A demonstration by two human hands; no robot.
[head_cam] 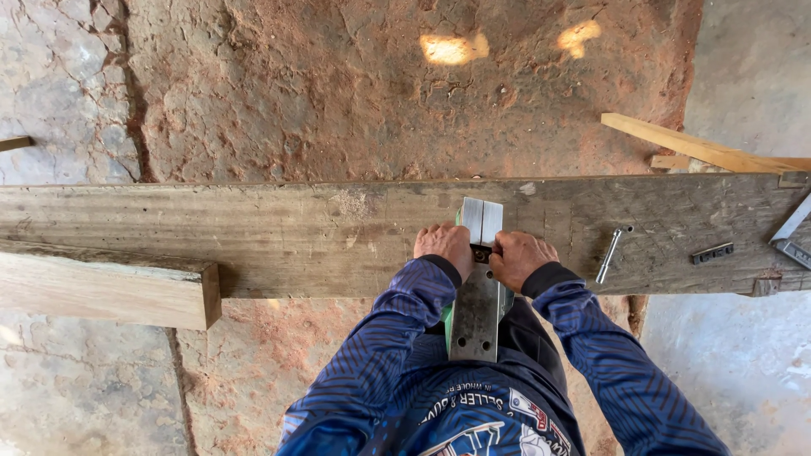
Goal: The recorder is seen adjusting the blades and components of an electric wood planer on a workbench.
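Cracked red dirt floor (355, 93) fills the upper half, with grey concrete patches at both sides and two sun spots on top. Weathered grey plank (253, 236) serves as the bench, running edge to edge across the view; its near edge overhangs above the person's lap, and its far edge borders the dirt. Bare plank stretches wide to the left of the hands. A paler wood block (110, 291) juts out under the near edge on the left, and a light wood strip (701, 150) lies angled at the upper right.

Upturned electric planer (478, 287) sits at the middle, resting across the plank's near edge and reaching back toward the body. Flat metal sole faces up, dull grey and scuffed, with a green body showing at the sides and a dark slot across the middle.

Left hand (443, 247) and right hand (521, 257) flank the slot, fingers curled and pressed at it; what they pinch is too small to tell. Dark blue patterned sleeves.

Right of the hands, well apart on the plank: a small metal wrench (610, 253), a short dark metal bar (713, 252), and a metal square (792, 232) at the edge.
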